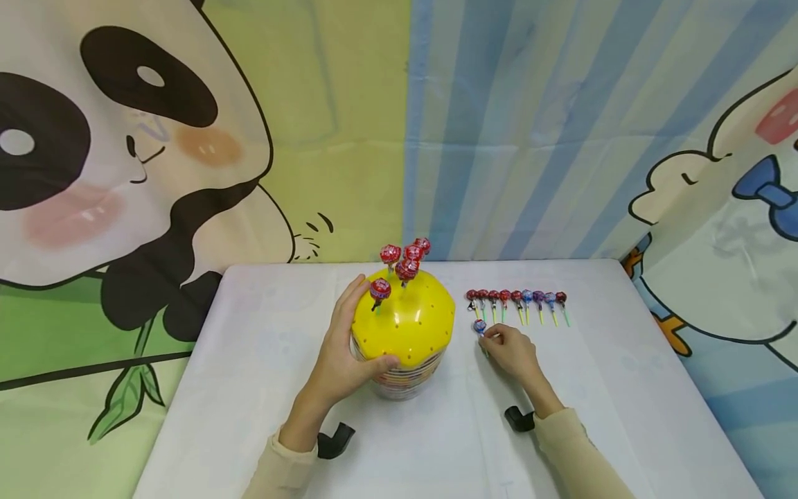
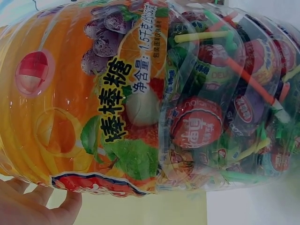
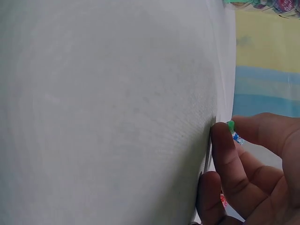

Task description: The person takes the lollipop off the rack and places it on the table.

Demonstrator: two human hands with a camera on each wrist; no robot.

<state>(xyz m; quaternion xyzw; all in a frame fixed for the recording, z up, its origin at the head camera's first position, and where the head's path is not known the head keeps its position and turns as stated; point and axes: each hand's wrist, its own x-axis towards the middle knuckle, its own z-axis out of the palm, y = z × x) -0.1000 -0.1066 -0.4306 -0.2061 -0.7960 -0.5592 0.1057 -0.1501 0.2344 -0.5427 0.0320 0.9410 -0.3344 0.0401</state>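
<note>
Right of and below the frame's centre, a blue lollipop (image 1: 479, 326) is pinched by the right hand (image 1: 514, 353), under a row of 9 lollipops (image 1: 517, 296). Lower centre, the left hand (image 1: 341, 355) grips a yellow-lidded jar (image 1: 408, 333) topped with 5 red lollipops (image 1: 407, 269).

Bright head view, glare on yellow lid (image 1: 419, 326), 2 dimmer wrist views

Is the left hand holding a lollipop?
No, the left hand is holding the big jar with the yellow top.
</note>
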